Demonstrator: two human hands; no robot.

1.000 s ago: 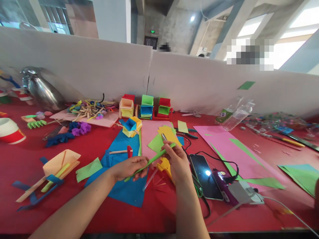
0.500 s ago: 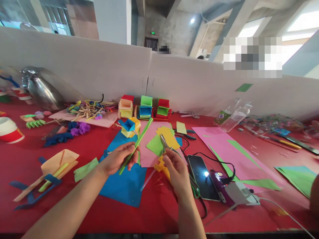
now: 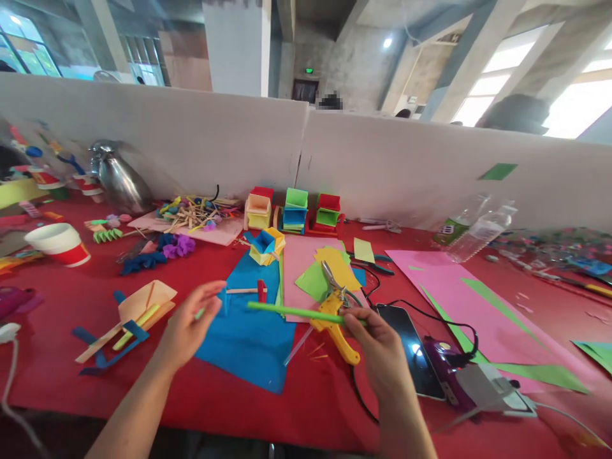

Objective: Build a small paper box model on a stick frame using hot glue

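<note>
Strip of green paper (image 3: 291, 310) is in the right hand (image 3: 380, 344), up over the red worktop (image 3: 224, 414). The right thumb and fingers pinch its right end. It is long and thin and lies side to side, much in line with the worktop's front edge. Its other tip points toward the left hand (image 3: 187, 326), but does not touch it. The strip crosses over the right edge of the blue sheet (image 3: 248, 360) and the yellow glue gun (image 3: 345, 347). The left fingers are bent and loose. A bit of green (image 3: 199, 313) shows there; I cannot tell if they grip it.
</note>
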